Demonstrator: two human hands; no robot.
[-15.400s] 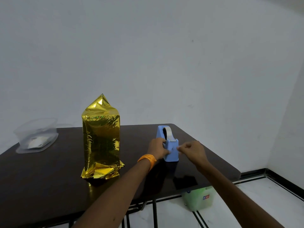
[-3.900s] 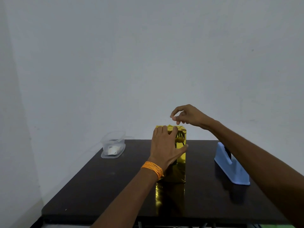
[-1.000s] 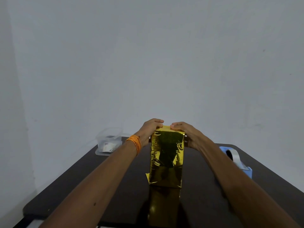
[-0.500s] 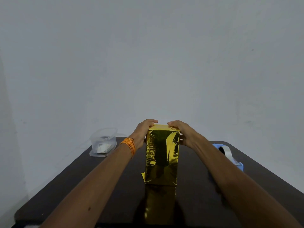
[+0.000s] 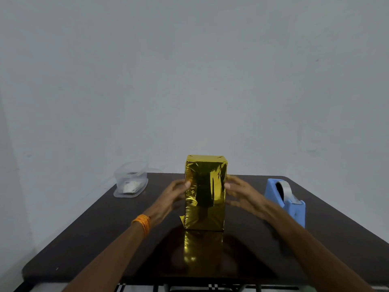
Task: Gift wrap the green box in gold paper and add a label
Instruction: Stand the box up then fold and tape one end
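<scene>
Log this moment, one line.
gold-wrapped box upright on table | left hand at left side | right hand at right side | hands motion-blurred | no label visible

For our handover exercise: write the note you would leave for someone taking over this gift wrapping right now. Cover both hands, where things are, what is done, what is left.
Left hand and right hand: open, blurred, one at each side of the box; contact unclear.
Box: upright, centre of the table, covered in gold paper, top folded flat. A small flap sticks out at its bottom left corner.
Tape dispenser: right of the box. Clear tub: far left.
Done: wrapping, as far as shows.
Left: tape the flap; add the label, none visible.
</scene>
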